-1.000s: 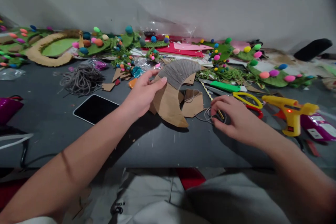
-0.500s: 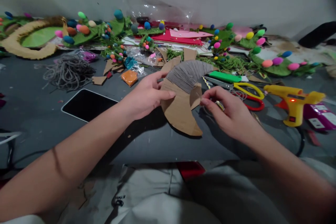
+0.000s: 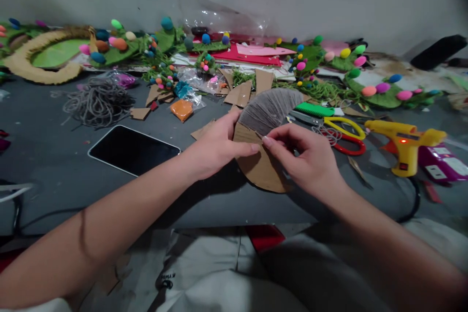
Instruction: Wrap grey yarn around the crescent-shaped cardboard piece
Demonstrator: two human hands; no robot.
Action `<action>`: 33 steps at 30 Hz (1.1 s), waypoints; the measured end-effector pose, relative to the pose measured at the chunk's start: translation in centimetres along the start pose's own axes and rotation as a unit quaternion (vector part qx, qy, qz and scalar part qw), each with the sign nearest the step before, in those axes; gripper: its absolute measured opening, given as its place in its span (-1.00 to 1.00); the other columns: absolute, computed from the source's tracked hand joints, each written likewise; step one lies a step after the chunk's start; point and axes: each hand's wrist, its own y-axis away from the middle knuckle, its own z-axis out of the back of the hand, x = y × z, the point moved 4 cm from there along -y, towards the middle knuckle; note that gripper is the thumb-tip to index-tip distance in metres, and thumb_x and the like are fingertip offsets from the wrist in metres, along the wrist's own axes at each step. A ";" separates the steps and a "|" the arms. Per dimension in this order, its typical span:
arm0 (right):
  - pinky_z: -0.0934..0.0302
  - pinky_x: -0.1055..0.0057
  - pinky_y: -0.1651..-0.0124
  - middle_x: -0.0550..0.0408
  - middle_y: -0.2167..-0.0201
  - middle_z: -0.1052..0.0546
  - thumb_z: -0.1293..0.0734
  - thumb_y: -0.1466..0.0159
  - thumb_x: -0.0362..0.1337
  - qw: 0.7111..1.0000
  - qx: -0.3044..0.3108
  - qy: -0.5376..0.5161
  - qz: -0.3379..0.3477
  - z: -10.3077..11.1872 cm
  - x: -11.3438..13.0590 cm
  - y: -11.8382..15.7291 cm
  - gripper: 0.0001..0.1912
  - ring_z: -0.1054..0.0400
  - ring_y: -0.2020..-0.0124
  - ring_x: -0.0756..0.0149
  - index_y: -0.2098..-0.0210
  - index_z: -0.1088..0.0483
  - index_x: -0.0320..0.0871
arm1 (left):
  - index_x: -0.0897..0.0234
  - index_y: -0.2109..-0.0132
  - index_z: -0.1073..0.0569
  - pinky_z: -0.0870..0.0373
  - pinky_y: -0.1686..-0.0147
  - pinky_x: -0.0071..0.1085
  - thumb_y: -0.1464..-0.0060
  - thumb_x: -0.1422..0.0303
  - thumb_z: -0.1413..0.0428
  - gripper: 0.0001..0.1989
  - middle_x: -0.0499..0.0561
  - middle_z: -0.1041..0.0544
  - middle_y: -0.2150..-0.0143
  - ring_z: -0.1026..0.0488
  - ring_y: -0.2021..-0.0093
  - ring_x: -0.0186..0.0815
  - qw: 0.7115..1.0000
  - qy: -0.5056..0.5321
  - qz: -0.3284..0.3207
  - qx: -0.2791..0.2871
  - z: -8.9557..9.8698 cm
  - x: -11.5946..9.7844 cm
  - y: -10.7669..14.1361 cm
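A cardboard crescent (image 3: 261, 168) is held up over the front of the table, its upper half wound closely with grey yarn (image 3: 269, 106). Gripping its left edge is my left hand (image 3: 221, 146), thumb across the bare cardboard and fingers behind. My right hand (image 3: 303, 151) is closed in a pinch at the crescent's inner edge, just below the wound part. The strand between those fingertips is too thin to make out clearly here. Part of the crescent's lower tip is hidden by the right hand.
Left lie a phone (image 3: 131, 151) and a tangled grey yarn bundle (image 3: 98, 100). Scissors (image 3: 349, 129), a green cutter (image 3: 315, 109) and a yellow glue gun (image 3: 405, 141), its red light lit, lie right. Green leaf pieces with coloured eggs (image 3: 382, 92) line the back.
My right hand has moved left and slightly up, from beside the crescent to its inner edge. The left hand and the crescent have shifted slightly right.
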 end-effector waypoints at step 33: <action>-0.11 0.45 0.45 0.15 0.47 -0.44 -0.33 -0.36 -0.13 0.999 -0.029 0.026 -0.015 0.8 0.0 1.1 -0.80 -0.23 0.49 0.44 0.24 -0.47 -0.13 | 0.26 0.02 -0.48 -0.50 0.10 -0.33 -0.01 0.38 -0.35 -0.63 0.04 -0.62 0.06 -0.58 0.14 -0.24 0.988 -0.011 -0.077 -0.137 1.8 -1.2 -0.2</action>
